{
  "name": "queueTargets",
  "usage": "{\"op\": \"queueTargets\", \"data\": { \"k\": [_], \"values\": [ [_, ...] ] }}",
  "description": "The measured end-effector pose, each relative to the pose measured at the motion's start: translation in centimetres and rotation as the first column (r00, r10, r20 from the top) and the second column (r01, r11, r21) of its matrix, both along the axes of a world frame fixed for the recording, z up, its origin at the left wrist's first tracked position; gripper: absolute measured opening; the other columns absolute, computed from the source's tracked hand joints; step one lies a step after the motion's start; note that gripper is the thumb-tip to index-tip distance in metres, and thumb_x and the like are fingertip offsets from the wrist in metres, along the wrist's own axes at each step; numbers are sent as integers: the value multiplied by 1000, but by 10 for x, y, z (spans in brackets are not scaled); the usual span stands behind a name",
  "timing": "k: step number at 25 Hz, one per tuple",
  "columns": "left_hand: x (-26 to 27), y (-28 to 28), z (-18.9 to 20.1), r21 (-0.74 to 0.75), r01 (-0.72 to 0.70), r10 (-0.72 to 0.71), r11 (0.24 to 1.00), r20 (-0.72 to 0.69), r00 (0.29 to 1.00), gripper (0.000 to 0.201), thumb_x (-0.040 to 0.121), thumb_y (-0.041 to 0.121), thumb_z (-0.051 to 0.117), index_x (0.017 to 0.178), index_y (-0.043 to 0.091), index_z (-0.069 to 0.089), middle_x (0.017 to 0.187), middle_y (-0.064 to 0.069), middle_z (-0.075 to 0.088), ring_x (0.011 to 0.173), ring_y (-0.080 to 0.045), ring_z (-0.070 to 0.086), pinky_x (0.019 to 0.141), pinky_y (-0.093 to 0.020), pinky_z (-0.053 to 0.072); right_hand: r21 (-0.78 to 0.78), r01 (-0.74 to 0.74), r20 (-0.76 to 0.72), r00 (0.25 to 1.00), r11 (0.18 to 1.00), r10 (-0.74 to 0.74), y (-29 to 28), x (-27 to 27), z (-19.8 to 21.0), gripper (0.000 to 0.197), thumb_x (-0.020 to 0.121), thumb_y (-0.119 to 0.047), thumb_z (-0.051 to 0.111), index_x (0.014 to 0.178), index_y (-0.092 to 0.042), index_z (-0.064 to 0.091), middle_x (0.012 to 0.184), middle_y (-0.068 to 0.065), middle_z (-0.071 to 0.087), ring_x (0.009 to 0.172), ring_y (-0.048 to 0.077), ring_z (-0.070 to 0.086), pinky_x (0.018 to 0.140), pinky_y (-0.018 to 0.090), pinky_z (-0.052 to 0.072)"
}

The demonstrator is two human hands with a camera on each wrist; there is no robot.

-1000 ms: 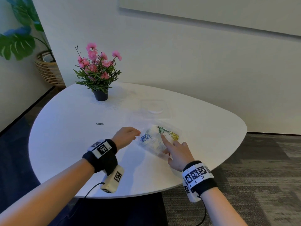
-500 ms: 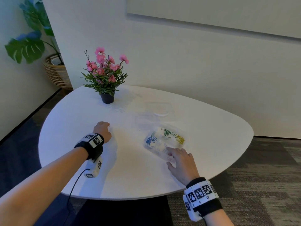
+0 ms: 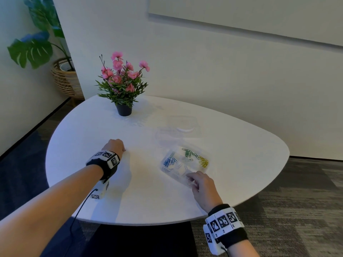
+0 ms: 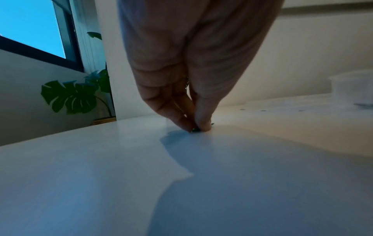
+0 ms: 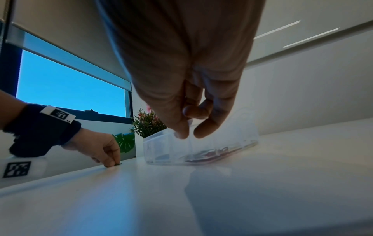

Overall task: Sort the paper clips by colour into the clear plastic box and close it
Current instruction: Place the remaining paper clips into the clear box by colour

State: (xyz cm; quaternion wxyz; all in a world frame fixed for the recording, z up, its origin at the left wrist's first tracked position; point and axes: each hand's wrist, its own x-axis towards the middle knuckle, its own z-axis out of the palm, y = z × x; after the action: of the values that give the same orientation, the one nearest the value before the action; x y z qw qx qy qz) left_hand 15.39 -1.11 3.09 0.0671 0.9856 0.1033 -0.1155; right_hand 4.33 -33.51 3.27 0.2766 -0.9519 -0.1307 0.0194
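Observation:
The clear plastic box lies open on the white table, with blue clips, green clips and yellow clips in separate compartments. My right hand holds the box's near rim; in the right wrist view its thumb and fingers curl at the box wall. My left hand is well left of the box, fingertips down on the table. In the left wrist view it pinches a dark green paper clip against the tabletop.
The clear lid lies behind the box. A black pot of pink flowers stands at the table's back left. On the floor at far left is a wicker basket with a leafy plant. The table's front edge runs close to my wrists.
My left hand has moved left, away from the box, down onto the loose clip. My right hand has drawn back from inside the box to its near rim.

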Motion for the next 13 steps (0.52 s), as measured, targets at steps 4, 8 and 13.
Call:
{"op": "queueTargets", "data": {
  "k": [4, 8, 13],
  "values": [
    [-11, -8, 1, 6, -32, 32, 999, -46, 998, 25, 91, 5, 47, 115, 0, 54, 118, -19, 59, 102, -31, 63, 84, -32, 51, 40, -26, -9, 1000, 999, 26, 2, 1, 3, 37, 80, 7, 56, 110, -12, 67, 91, -4, 57, 82, 13, 50, 75, 18, 35],
    [-11, -36, 22, -266, 118, -61, 957, 213, 975, 19, 91, 11, 50, 105, 5, 60, 106, -14, 66, 94, -28, 65, 85, -31, 53, 63, -81, -22, 996, 995, 82, 5, -3, 6, 36, 82, 5, 58, 111, -14, 68, 98, 1, 64, 82, 10, 49, 75, 17, 38],
    [-19, -101, 49, -548, 366, -166, 752, 379, 910, 14, 83, 13, 68, 96, 6, 67, 88, -9, 69, 77, -15, 60, 84, -22, 52, 35, -106, -43, 993, 994, 108, 9, -2, 9, 39, 81, 6, 56, 111, -17, 69, 106, 2, 67, 84, 11, 52, 70, 2, 31]
  ]
}}
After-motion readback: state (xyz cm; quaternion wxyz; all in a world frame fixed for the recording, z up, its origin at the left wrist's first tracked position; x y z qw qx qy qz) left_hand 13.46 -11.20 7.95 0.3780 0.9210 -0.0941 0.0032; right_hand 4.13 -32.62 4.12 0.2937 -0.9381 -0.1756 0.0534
